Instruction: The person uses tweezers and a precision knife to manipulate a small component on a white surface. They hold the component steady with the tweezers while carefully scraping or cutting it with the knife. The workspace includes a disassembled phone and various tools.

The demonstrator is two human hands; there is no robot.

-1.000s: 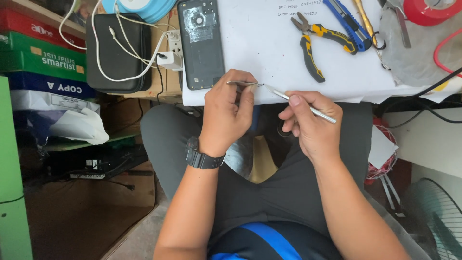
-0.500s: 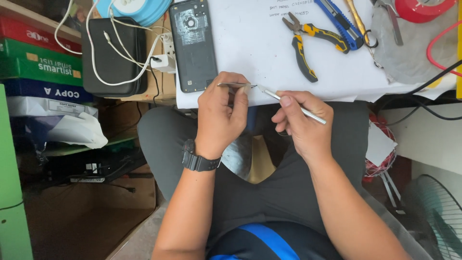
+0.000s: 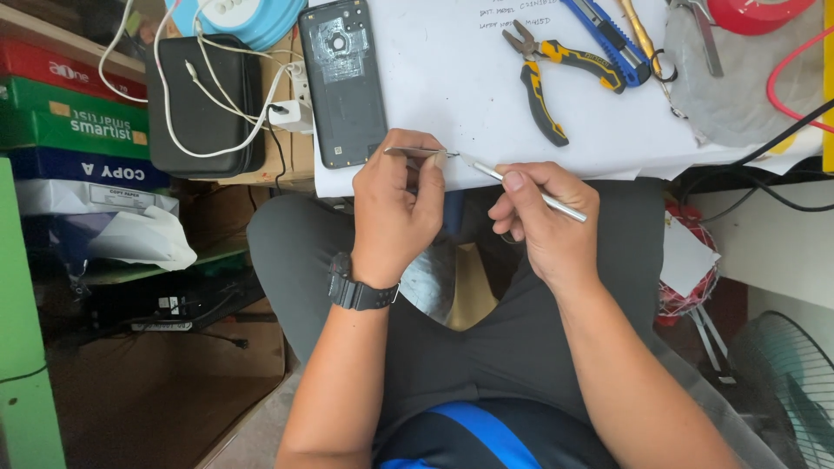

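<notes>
While the person is sitting with both forearms reaching out over the lap, the left hand (image 3: 395, 208) is pinching a small thin grey metal piece (image 3: 415, 153), its fingers (image 3: 432, 178) clamped on it at the near edge of the white paper-covered surface (image 3: 452, 78). Just beside it, the right hand (image 3: 539, 217) is gripping a slim silver metal probe (image 3: 526, 185), whose tip is touching that piece. Farther off, a dark opened phone back (image 3: 343, 82) is lying face down, so the work seems to be midway, with reassembly left.
</notes>
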